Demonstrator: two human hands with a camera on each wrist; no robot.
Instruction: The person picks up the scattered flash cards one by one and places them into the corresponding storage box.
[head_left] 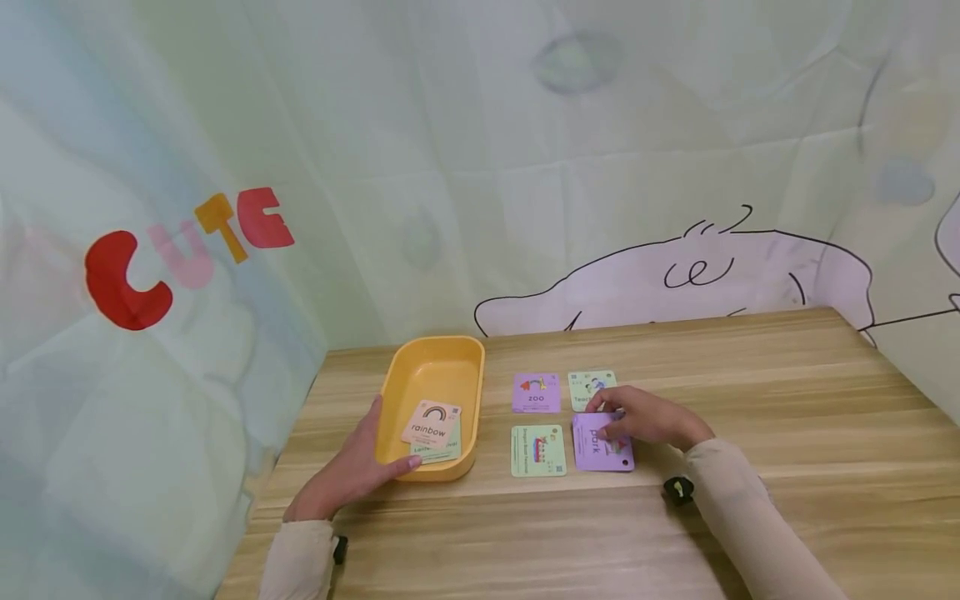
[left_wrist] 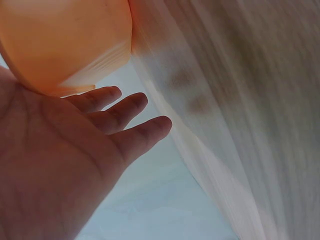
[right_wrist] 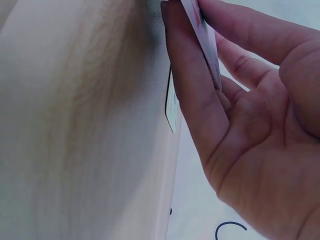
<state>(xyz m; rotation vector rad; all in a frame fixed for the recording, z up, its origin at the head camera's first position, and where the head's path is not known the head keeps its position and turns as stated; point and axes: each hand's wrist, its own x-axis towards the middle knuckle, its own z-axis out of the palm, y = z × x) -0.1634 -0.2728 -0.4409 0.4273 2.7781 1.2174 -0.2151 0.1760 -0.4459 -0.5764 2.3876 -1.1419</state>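
My left hand (head_left: 358,461) rests against the left side of a yellow tray (head_left: 480,375), its thumb at the near rim. In the left wrist view its fingers (left_wrist: 142,137) stretch out past the tray's orange-looking wall (left_wrist: 65,45). Inside the tray a pink "rainbow" card (head_left: 431,427) overlaps a green card (head_left: 448,451). My right hand (head_left: 648,418) pinches the purple "park" card (head_left: 592,454) between thumb and fingers. The right wrist view shows the card (right_wrist: 202,37) edge-on between them. Fingers partly cover the green card (head_left: 581,385) behind.
A purple "zoo" card (head_left: 536,393) and a green card with a boat picture (head_left: 537,451) lie on the wooden table (head_left: 525,542), between tray and right hand. A printed curtain (head_left: 420,167) hangs along the table's back and left edges. Both wrists wear small black devices.
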